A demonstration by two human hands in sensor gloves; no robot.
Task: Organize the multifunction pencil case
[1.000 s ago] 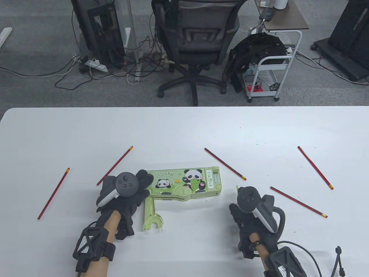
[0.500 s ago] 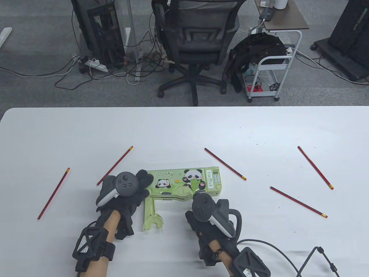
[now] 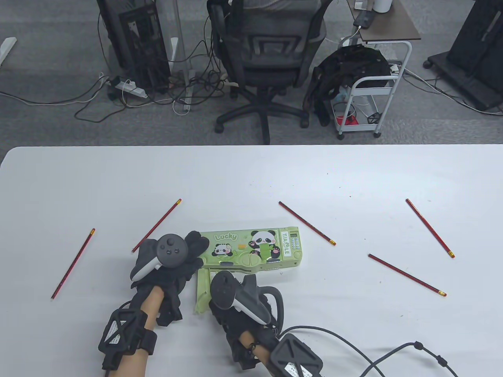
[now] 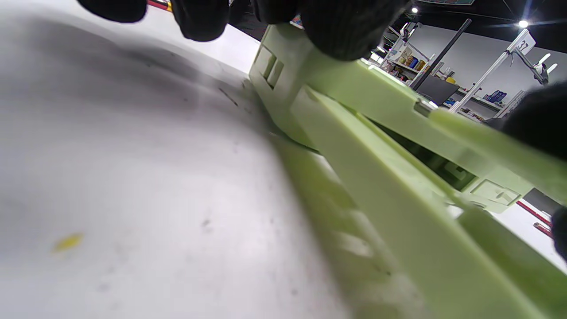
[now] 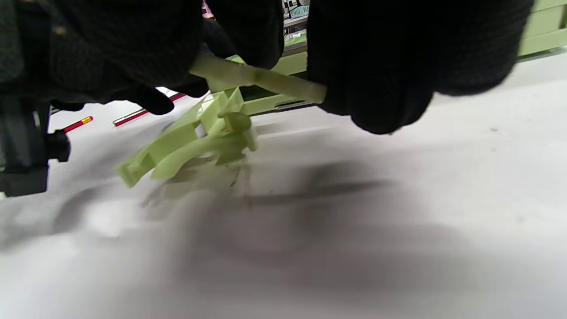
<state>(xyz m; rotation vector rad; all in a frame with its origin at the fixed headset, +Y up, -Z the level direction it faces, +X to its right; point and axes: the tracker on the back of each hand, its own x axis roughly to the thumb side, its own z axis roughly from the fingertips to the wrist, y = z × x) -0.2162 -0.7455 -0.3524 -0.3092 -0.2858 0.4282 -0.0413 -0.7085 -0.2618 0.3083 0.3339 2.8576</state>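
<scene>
The right hand (image 3: pixel 235 302) pinches a thin green piece (image 5: pixel 261 79) between its fingers (image 5: pixel 376 84), just above the case's swung-out arm (image 3: pixel 202 292). Beyond, the left hand (image 3: pixel 173 261) curls its fingers (image 4: pixel 345 31) over the near end of the case (image 3: pixel 255 249); pencils (image 3: pixel 306 223) lie scattered farther out on the table (image 3: pixel 251 172).

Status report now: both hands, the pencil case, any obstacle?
Left hand holds pencil case at its left end. Right hand pinches green pull-out arm. Five pencils scattered, none blocking.

The table view looks steeply down from the person's side, across the table (image 3: pixel 251 176) to the floor beyond. Both wrist views sit low, near the tabletop, very close to the case (image 3: pixel 255 249) (image 4: pixel 398 146) (image 5: pixel 545 26), which all three share.
</scene>
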